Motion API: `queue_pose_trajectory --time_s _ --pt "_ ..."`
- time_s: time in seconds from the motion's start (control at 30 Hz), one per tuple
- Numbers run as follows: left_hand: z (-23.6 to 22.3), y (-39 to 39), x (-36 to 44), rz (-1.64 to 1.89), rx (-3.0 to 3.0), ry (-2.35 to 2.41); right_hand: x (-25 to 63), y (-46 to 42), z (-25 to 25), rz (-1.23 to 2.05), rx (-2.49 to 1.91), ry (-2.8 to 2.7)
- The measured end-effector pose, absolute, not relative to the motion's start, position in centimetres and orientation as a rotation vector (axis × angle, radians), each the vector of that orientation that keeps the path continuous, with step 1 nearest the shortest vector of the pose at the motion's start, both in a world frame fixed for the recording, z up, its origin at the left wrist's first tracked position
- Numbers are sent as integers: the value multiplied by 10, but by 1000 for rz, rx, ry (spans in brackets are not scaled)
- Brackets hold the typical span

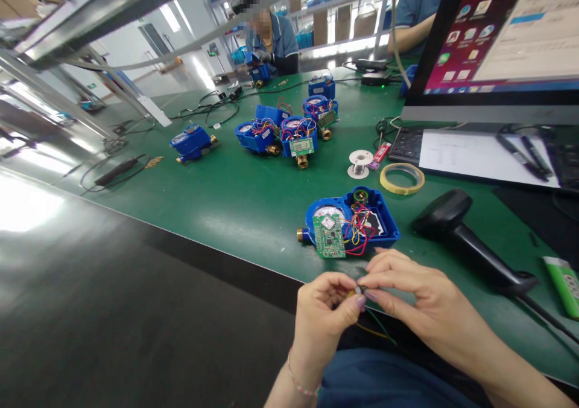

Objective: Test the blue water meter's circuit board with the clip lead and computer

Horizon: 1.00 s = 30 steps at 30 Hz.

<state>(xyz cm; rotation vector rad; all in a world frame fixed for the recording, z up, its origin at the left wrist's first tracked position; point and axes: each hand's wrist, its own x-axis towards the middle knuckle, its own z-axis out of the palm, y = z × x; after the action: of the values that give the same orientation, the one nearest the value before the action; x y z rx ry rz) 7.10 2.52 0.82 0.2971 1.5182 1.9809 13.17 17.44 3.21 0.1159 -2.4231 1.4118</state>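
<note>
At the table's front edge, my left hand (323, 314) and my right hand (418, 290) meet fingertip to fingertip. Both are closed in a pinch on a small wired part (359, 290), mostly hidden by the fingers. Thin green and yellow wires (380, 325) hang below it. Just beyond the hands lies an open blue water meter (392, 230) with a brass fitting at its left end. A green circuit board (330, 239) leans over its round dial, and red, yellow and black wires (359, 224) tangle across the housing.
Right of the meter lie a barcode scanner (470, 242), a yellow tape roll (424, 181) and a solder spool (360, 160). Farther back stand several blue meters (296, 131). A monitor (506, 34) rises at right above a keyboard (407, 144). Across the table a person (284, 37) works.
</note>
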Motion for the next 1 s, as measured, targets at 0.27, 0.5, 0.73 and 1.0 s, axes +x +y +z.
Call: queue_pose_trajectory --time_s 0.27,0.5,0.73,1.0 --pt "-4 24 70 2073 218 1814 120 176 32 1101 168 -2477" --pt "-7 31 58 2270 -298 961 96 189 40 600 327 -2412" --pt "-9 32 58 2101 -584 68 72 187 31 434 419 -2607" --pt "-9 37 61 2148 -542 317 71 187 22 478 371 -2563"
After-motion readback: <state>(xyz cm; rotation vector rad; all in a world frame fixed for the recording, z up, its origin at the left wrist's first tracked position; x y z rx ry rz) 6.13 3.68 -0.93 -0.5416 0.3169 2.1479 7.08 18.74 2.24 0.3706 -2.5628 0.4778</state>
